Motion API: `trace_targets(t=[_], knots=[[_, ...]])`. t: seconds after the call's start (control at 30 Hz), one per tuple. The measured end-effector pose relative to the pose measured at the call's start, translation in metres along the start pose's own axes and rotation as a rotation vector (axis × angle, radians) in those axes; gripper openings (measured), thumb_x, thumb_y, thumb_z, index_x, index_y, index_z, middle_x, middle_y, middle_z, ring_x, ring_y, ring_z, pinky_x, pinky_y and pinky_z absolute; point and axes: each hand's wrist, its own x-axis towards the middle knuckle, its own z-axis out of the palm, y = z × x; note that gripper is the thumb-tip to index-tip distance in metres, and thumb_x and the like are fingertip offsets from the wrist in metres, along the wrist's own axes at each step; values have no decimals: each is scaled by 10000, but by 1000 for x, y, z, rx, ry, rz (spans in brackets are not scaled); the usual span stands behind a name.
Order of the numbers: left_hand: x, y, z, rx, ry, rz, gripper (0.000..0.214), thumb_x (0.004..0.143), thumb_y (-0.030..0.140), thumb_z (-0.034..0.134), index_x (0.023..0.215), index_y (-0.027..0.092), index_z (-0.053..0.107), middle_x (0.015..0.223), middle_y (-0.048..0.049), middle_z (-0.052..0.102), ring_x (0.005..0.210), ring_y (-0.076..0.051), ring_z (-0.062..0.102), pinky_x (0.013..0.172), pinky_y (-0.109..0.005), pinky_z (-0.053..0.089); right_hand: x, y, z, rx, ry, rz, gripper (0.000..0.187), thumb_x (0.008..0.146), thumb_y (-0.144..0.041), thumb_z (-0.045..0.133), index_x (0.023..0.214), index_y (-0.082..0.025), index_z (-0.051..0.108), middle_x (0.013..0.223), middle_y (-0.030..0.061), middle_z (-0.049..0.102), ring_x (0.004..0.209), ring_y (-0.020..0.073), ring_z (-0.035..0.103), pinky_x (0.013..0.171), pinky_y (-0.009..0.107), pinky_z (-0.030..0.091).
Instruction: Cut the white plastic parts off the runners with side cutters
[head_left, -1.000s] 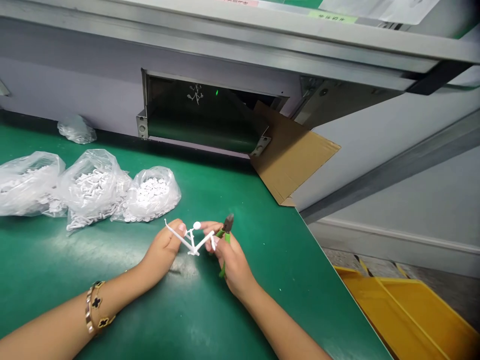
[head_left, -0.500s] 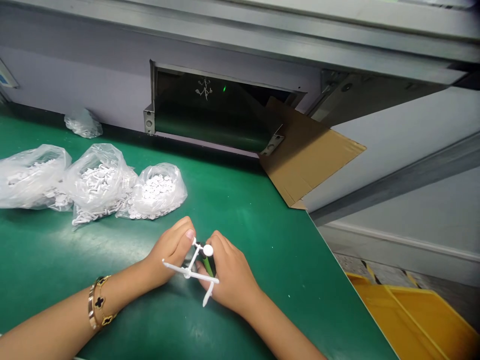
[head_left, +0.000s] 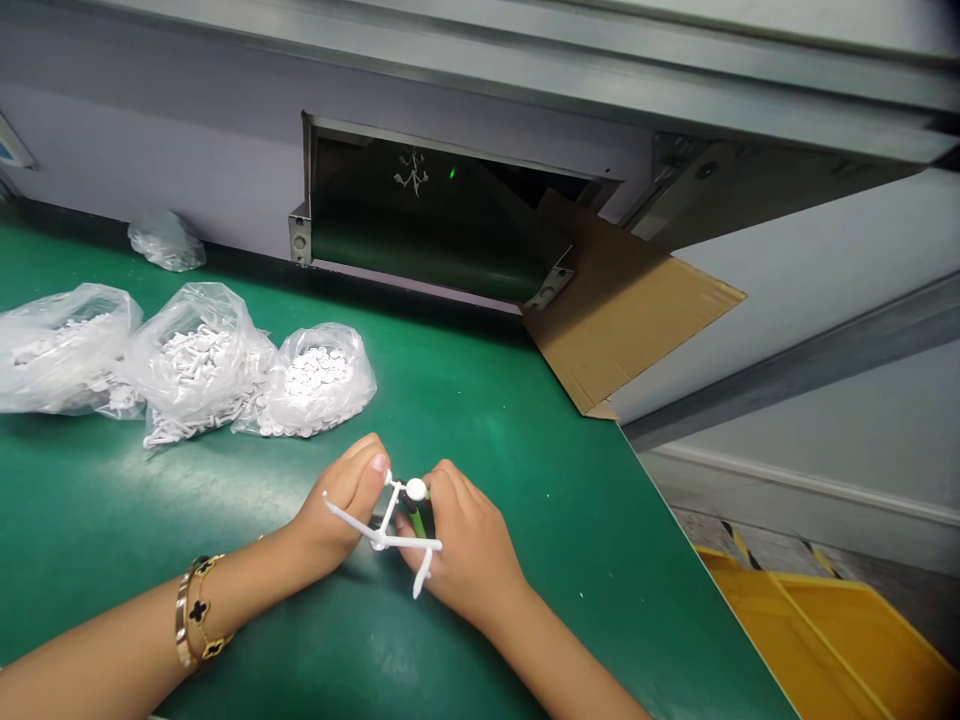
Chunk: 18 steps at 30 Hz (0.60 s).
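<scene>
My left hand (head_left: pixel 341 500) pinches a branched white plastic runner (head_left: pixel 386 530) at the centre of the view, just above the green bench mat. A round white disc (head_left: pixel 416 489) sits on one of the runner's branches, close to my right hand (head_left: pixel 469 545). That hand is closed around green-handled side cutters (head_left: pixel 417 522). Only a short length of green handle shows between my hands. The cutter jaws are hidden behind the disc and fingers, so I cannot tell exactly where they meet the runner.
Three clear plastic bags of white plastic parts (head_left: pixel 196 355) lie left of my hands on the green mat (head_left: pixel 525 440). A crumpled bag (head_left: pixel 166 241) lies behind them. Cardboard (head_left: pixel 622 310) covers the far corner near a machine opening (head_left: pixel 420 220). A yellow bin (head_left: pixel 817 640) stands on the floor beyond the right edge.
The runner has turned and dropped closer to the mat. The cutter jaws, visible a second ago, are now hidden behind the disc, and my hands have come closer together.
</scene>
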Motion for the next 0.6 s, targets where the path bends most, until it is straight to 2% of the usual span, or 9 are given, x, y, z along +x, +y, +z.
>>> trace_targets(t=[0.23, 0.4, 0.6], knots=[[-1, 0, 2, 35, -38, -36, 323, 937, 341, 223, 667, 195, 323, 670, 23, 336, 614, -127, 343, 589, -272, 308, 0, 1, 2, -22, -42, -3, 110, 762, -262, 470, 725, -206, 384, 710, 16, 471, 622, 156, 442, 526, 251, 317], [-1, -1, 3, 75, -28, -37, 331, 933, 352, 213, 658, 198, 310, 667, 21, 335, 615, -132, 344, 589, -278, 304, -2, 3, 3, -49, -143, 19, 125, 787, -299, 455, 738, -208, 385, 733, 22, 500, 615, 154, 458, 534, 250, 316], [0, -2, 5, 117, -8, -82, 343, 916, 388, 205, 640, 206, 294, 637, 28, 308, 585, -134, 332, 570, -283, 299, 1, 1, -3, -109, -230, 40, 55, 776, -248, 440, 754, -208, 409, 711, 19, 532, 604, 157, 482, 513, 253, 263]])
